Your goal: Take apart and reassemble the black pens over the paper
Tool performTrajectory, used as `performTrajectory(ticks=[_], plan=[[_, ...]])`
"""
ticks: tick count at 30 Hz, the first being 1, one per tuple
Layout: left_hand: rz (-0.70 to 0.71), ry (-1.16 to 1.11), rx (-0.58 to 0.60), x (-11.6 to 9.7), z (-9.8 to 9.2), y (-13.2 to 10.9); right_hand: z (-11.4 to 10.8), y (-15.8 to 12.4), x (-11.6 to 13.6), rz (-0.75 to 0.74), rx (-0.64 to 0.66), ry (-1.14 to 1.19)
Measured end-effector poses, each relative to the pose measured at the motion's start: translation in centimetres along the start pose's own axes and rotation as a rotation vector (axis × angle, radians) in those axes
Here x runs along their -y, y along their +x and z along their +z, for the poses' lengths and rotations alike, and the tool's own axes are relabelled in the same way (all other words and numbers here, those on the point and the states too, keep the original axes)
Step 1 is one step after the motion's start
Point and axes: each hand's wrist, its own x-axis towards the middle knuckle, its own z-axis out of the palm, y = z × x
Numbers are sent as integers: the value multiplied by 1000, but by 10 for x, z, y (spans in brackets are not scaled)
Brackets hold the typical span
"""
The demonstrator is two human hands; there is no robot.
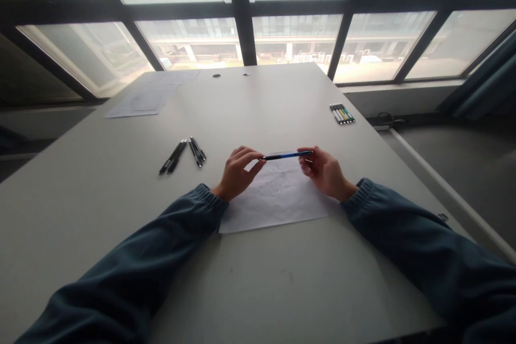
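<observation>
A blue pen (287,156) with dark ends lies level between my two hands, above a white sheet of paper (278,207). My left hand (238,171) pinches its left end between thumb and fingers. At the other end, my right hand (324,171) grips the pen with its fingertips, the lower fingers curled. Faint grey marks show on the paper beneath, and part of the sheet is hidden by my hands and sleeves.
Several black pens (173,157) lie in two groups left of the paper. A row of pens with coloured barrels (342,113) rests near the table's right edge. More papers (141,97) are at the far left of the white table (258,113). Windows stand behind it.
</observation>
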Motion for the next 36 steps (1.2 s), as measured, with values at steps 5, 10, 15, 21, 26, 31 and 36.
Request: performTrajectory(ticks=[5, 10, 15, 21, 26, 31, 36], plan=[[-8, -14, 15, 0, 0, 0, -1, 0, -2, -19, 8, 22], [-3, -26, 17, 2, 0, -1, -2, -1, -2, -14, 4, 34], [2, -29, 7, 3, 0, -1, -2, -1, -1, 9, -7, 20], [-22, 8, -4, 3, 1, -1, 1, -1, 2, 44, -19, 38], [-23, 24, -15, 2, 1, -1, 0, -1, 1, 14, -15, 11], [-54, 27, -14, 1, 0, -1, -1, 0, -1, -46, -75, -57], [-74, 23, -52, 1, -1, 0, -1, 5, -4, -130, -156, -150]])
